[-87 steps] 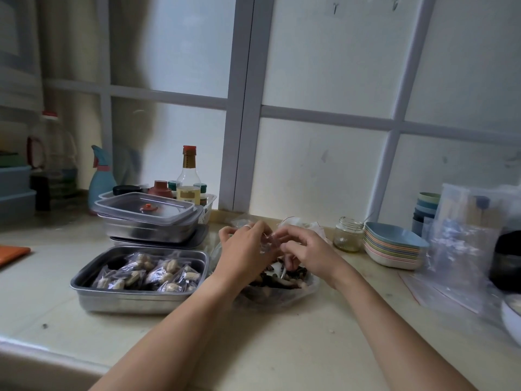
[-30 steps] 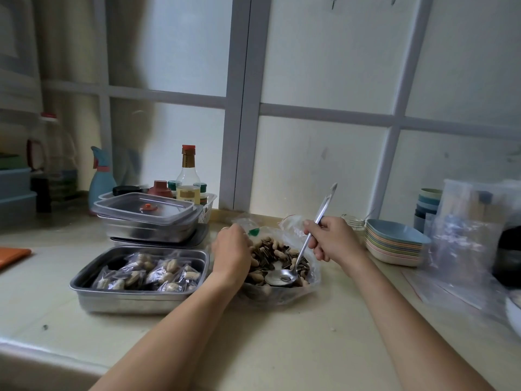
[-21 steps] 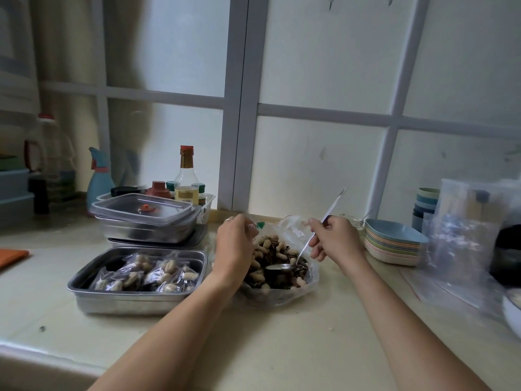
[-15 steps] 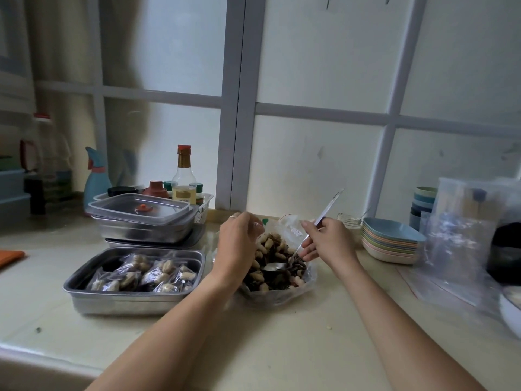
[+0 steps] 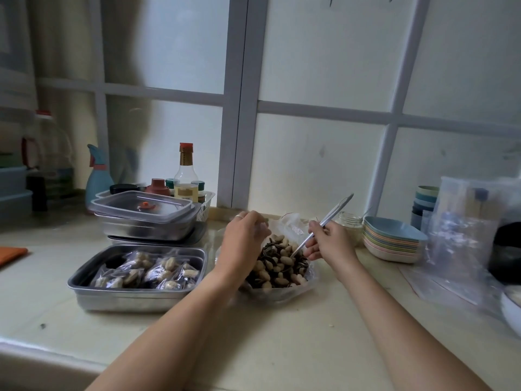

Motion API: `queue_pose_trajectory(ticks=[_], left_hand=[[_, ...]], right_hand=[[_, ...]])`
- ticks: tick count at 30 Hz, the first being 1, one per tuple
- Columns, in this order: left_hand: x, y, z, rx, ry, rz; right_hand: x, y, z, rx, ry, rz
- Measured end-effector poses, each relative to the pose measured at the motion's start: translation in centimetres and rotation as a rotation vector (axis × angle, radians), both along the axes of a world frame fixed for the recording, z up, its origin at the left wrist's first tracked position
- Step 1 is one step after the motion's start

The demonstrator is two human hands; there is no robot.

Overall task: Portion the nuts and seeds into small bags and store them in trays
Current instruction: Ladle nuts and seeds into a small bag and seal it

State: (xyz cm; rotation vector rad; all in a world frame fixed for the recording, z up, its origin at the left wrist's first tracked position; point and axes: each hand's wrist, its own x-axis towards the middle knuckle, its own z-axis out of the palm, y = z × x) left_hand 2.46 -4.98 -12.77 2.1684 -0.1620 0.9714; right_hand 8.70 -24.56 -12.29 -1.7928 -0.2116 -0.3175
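Nearest me, two bare forearms reach out over the pale stone counter (image 5: 253, 342). To the left on it sits an open rectangular steel tray (image 5: 84, 282), with small clear bags of pale nuts (image 5: 158, 273) packed inside. Just right of the tray lies a big crumpled clear plastic bag of mixed pale nuts and dark seeds (image 5: 277, 273), its mouth open.

The left hand (image 5: 244, 239) is at that bag's left edge with its fingers curled under; I can't tell what they hold, if anything. The right hand (image 5: 329, 244) pinches the handle of a long thin metal spoon (image 5: 334, 211), whose lower end dips into the pile of nuts.

Behind the open tray is a second steel tray with a clear plastic lid (image 5: 146, 218). To the right are a small glass jar (image 5: 349, 221) and a stack of pastel shallow dishes (image 5: 392, 244). A red-capped glass sauce bottle (image 5: 186, 176) stands by the frosted window (image 5: 324, 66).
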Motion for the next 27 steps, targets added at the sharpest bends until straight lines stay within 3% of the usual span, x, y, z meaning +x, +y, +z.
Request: queue_pose_trajectory(ticks=[5, 11, 19, 27], left_hand=[[0.0, 0.5, -0.3, 0.187, 0.131, 0.224], [0.3, 0.0, -1.2, 0.444, 0.213, 0.132], [0.6, 0.3, -1.5, 0.411, 0.302, 0.098], [0.7, 0.0, -1.4, 0.326, 0.262, 0.017]], right_hand=[[-0.2, 0.0, 0.2, 0.018, -0.001, -0.008], [-0.8, 0.1, 0.9, -0.012, -0.067, -0.083], [-0.7, -0.8, 1.5, 0.017, -0.08, -0.235], [-0.9, -0.3, 1.6, 0.017, -0.111, -0.221]])
